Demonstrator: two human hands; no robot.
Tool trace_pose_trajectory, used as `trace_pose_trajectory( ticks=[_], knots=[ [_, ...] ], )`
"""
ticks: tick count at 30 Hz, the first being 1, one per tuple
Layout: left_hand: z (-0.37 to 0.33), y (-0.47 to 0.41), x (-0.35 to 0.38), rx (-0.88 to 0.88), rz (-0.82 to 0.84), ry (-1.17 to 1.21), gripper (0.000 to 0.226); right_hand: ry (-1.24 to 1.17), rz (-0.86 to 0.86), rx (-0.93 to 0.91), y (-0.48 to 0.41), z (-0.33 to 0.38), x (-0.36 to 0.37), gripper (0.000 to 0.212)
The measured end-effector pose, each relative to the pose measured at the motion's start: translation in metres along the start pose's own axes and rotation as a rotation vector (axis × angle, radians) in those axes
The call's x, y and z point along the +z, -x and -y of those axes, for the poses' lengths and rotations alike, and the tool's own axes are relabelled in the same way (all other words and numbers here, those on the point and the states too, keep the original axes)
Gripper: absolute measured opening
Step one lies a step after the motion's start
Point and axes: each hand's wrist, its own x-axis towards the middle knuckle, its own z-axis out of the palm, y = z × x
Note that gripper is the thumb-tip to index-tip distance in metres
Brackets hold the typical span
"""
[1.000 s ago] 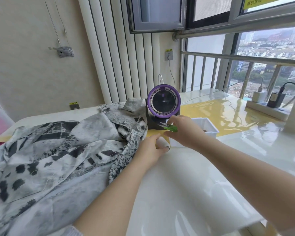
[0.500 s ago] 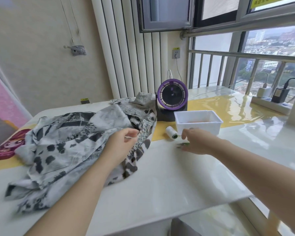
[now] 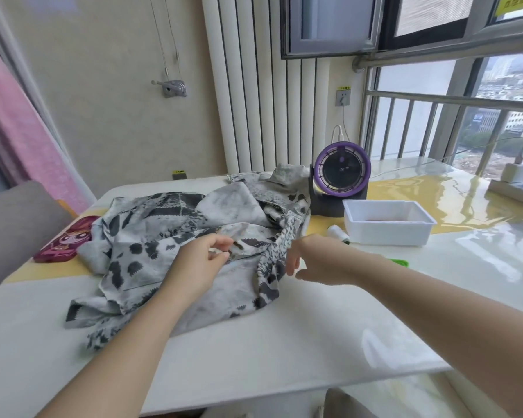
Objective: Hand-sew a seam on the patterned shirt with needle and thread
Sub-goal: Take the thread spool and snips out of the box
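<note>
Far left: pink curtain (image 3: 18, 140), hanging down the edge of the view. Below it, grey padded seat (image 3: 9, 230), next to the white surface (image 3: 254, 357).

On the left side of the surface: pink cartoon phone case (image 3: 64, 239), lies flat right at the shirt's left edge.

Patterned shirt (image 3: 151, 233): grey and white with black blotches, lies crumpled across the left half of the surface and reaches back to the base of the fan.

Left hand (image 3: 203, 260): rests on the middle of the shirt and pinches a raised fold of cloth between thumb and forefinger, other fingers curled. Cannot tell whether a needle sits in that pinch. Faint pale thread (image 3: 255, 244): runs over the cloth to the right of the pinch.

Right hand (image 3: 317, 257): hovers just beside the shirt's right edge, fingers loose, spread and pointing down, grips nothing. Cannot tell whether the fingertips touch the cloth.

Behind the right hand: white thread spool (image 3: 337, 232), lies just left of a white plastic tray (image 3: 387, 233). Purple round fan (image 3: 341, 173): stands upright behind the tray, beside the shirt's far end.

Past the right forearm: green plastic piece (image 3: 400, 262), lies on the surface, mostly hidden by the arm. Far right: power strip (image 3: 514, 188) with a charger, near the window railing.
</note>
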Motion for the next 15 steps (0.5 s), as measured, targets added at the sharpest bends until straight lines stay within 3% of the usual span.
trace_pose_trajectory(
  ticks=[9,15],
  knots=[
    [-0.003,-0.002,0.012,0.014,0.039,0.015,0.021,0.282,0.334,-0.060,-0.011,0.003,-0.016,0.023],
    [-0.004,-0.009,0.007,0.001,0.017,0.029,0.021,0.305,0.466,-0.026,-0.015,0.011,-0.025,0.021]
  ],
)
